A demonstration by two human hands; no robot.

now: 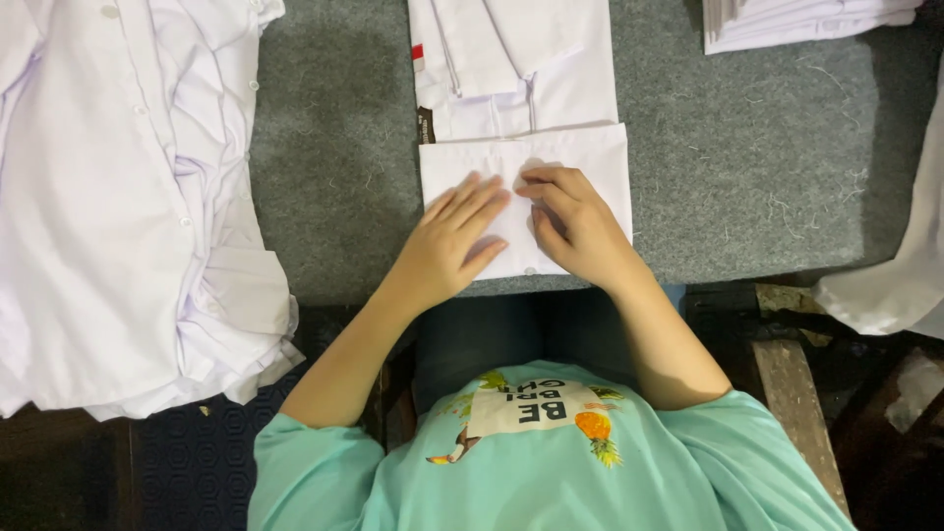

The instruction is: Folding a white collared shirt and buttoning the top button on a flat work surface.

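A white shirt [590, 162], folded into a flat rectangle, lies at the near edge of a grey felt-covered table [747, 157]. My left hand [454, 239] rests flat on its lower left part, fingers stretched out and together. My right hand [572, 224] presses on the shirt beside it, fingers curled, fingertips close to those of the left hand at the fold's middle. Neither hand grips anything. The shirt's upper part with collar [511, 59] extends away from me.
A large heap of white buttoned shirts [118, 197] covers the table's left side and hangs over the near edge. A stack of folded white cloth [806, 20] sits at the top right. More white fabric [905, 265] hangs at the right edge. A wooden bench [796, 393] stands below.
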